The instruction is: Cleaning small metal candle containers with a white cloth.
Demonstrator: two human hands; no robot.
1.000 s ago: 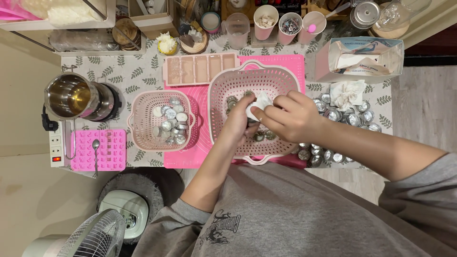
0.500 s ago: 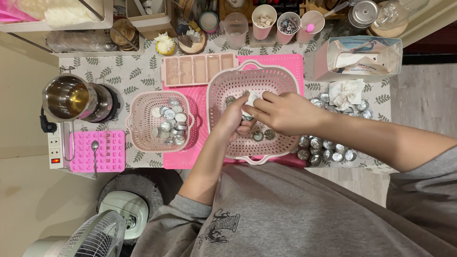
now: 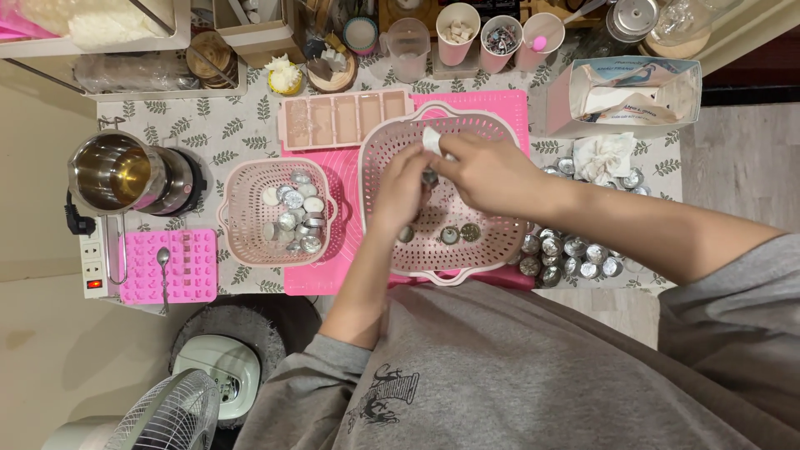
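Meanwhile, Both Hands Meet Over the Big Pink Basket

Over the large pink basket (image 3: 492, 242), the two hands come together near its far rim. The right hand (image 3: 492, 171) pinches a small white wad, apparently tissue or cloth (image 3: 432, 140), between thumb and fingertips. The left hand (image 3: 402, 187) sits just beside it, fingers curled in toward the right hand; something small seems held between them, but the hands cover it and I cannot tell what it is. On the basket's floor lie a few small round metal cups (image 3: 460, 234), close to the near wall.

Left of it stands a smaller pink basket (image 3: 237, 212) filled with tealight cups (image 3: 293, 212), some silver, some white-filled. Both baskets rest on a pink mat (image 3: 500, 107). More empty metal cups (image 3: 567, 254) lie in a cluster on the leaf-patterned tablecloth (image 3: 225, 133) to the right, near a crumpled white cloth (image 3: 604, 154) and an open cardboard box (image 3: 625, 96). A long pink compartment tray (image 3: 343, 118) lies beyond the baskets. At far left are a steel pot (image 3: 112, 171) and a pink silicone mould (image 3: 187, 267) with a spoon (image 3: 163, 265) on it.
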